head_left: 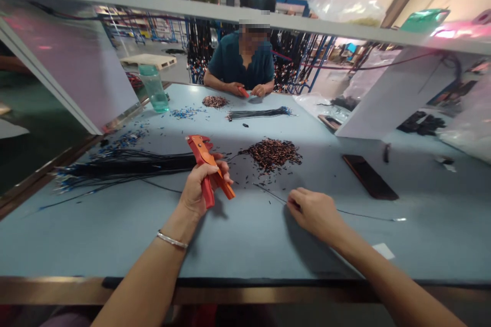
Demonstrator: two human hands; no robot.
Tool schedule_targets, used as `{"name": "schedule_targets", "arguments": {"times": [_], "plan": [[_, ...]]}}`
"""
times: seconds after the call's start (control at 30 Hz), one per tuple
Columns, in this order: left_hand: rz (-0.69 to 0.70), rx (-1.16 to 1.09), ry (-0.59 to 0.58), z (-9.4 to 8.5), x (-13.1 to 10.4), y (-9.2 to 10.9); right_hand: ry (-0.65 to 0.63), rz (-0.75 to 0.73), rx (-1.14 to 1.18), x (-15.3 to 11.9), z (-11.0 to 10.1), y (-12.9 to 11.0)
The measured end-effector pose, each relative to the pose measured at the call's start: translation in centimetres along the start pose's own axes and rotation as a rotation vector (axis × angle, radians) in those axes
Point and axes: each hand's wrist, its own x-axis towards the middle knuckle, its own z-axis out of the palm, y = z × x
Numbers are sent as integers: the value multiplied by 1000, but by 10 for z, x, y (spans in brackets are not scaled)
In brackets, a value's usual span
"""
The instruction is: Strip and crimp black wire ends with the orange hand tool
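My left hand (199,181) is wrapped round the handles of a red and orange crimping tool (203,156), its jaws pointing up and away from me. In a closed pinch, my right hand (312,209) grips a thin black wire (274,194) just over the table. The wire runs out on both sides of the hand, and a pale tip shows at its right end. Beyond and between my hands lies a heap of small dark and copper-coloured pieces (274,155). Left of the crimping tool stretches a bundle of black wires (126,167) with blue and silvery ends.
A phone (370,176) lies to the right on the blue-grey table (245,250). Blue bits (128,138) are scattered at the left, near a green bottle (153,89). Across the table sits a co-worker (241,61) holding a red tool. A shelf (153,2) crosses above.
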Motion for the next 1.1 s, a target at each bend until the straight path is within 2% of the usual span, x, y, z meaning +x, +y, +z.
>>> {"name": "schedule_targets", "arguments": {"times": [0.07, 0.13, 0.2, 0.23, 0.33, 0.4, 0.47, 0.53, 0.6, 0.67, 0.77, 0.87, 0.97, 1.03, 1.1], "plan": [[3, -4, 9, -1, 1, 0, 7, -75, 133, -4, -5, 0], [11, -11, 11, -1, 1, 0, -125, -221, 313, -12, -11, -6], [16, -13, 9, -1, 2, 1, -252, -260, 321, -17, -13, -14], [14, -11, 8, -1, 2, 1, -257, -235, 262, -17, -12, -17], [-4, -4, 22, -1, 2, 1, -143, -77, 79, -8, -6, -17], [-13, -2, 32, -2, 2, 0, -41, 10, 58, -4, -5, -15], [-13, -8, 35, -3, 3, 0, -25, -60, 174, -5, -6, -16], [-9, -20, 38, -2, 2, 0, -122, -226, 330, -11, -7, -22], [-6, -30, 40, -2, 2, 1, -202, -296, 345, -15, -4, -27], [-5, -32, 41, -2, 2, 0, -165, -286, 245, -14, -1, -29], [-16, -33, 41, -4, 3, -1, -30, -223, 191, -12, 1, -25], [-38, -46, 37, -4, 4, -1, -69, -379, 314, -15, -1, -28], [-50, -51, 31, -3, 4, -1, -143, -440, 243, -14, 4, -36], [-53, -47, 33, -2, 4, -1, -129, -423, 171, -4, 9, -35], [-57, -40, 44, -2, 4, 0, -54, -301, 130, 10, 12, -27]]}}
